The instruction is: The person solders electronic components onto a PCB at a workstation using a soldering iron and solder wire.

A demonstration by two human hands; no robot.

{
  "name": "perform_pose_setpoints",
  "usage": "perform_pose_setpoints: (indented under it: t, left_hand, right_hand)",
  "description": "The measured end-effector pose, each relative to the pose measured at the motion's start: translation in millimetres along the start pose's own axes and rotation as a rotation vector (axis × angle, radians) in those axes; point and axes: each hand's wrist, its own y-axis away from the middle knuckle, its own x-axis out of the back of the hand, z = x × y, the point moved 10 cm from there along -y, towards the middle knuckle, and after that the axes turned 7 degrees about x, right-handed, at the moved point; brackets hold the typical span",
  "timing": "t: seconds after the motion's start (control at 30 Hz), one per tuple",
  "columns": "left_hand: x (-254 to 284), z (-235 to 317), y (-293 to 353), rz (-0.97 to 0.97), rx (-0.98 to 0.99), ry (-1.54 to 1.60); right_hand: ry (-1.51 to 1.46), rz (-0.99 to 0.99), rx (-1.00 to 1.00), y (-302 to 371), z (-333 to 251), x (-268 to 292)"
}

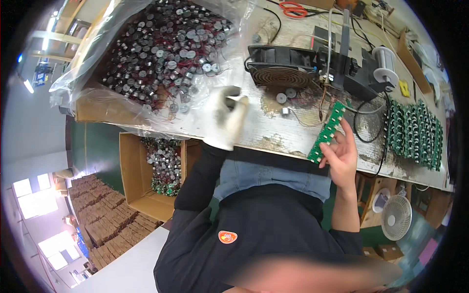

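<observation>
My right hand (343,158) is bare and grips a long green circuit board strip (326,134) near its lower end, thumb on top. The strip is tilted over the table's front edge, with small pale parts along it. My left hand (226,119), in a white glove with dark fingertips, is over the table beside the motor heap, slightly blurred. Its fingers are curved and apart from the thumb, with nothing visible between them. Between the hands, a small round motor (286,112) with thin wires lies on the worn white tabletop (273,128). Two grey discs (281,98) lie behind it.
A plastic-lined box (93,105) of small wired motors stands at the left. Behind the hands are a black fan (281,73), a metal stand and a wire spool (384,66). Several green board strips (415,134) lie at right. A cardboard box (134,178) stands below the table.
</observation>
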Motion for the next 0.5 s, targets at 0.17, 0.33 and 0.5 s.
perform_pose_setpoints:
  t: [0.17, 0.33, 0.5]
  left_hand:
    - [43.4, 24.0, -41.8, 0.186, -0.198, -0.625]
    - [22.8, -9.3, -75.4, -0.012, -0.074, -0.878]
    - [19.8, -4.7, -68.1, -0.011, -0.184, -0.749]
  right_hand:
    - [0.006, -0.019, 0.009, -2.1, 1.7, -3.6]
    - [0.015, -0.016, 0.017, -1.2, 1.4, -3.4]
    - [0.005, -0.019, 0.005, -0.8, 1.7, -4.1]
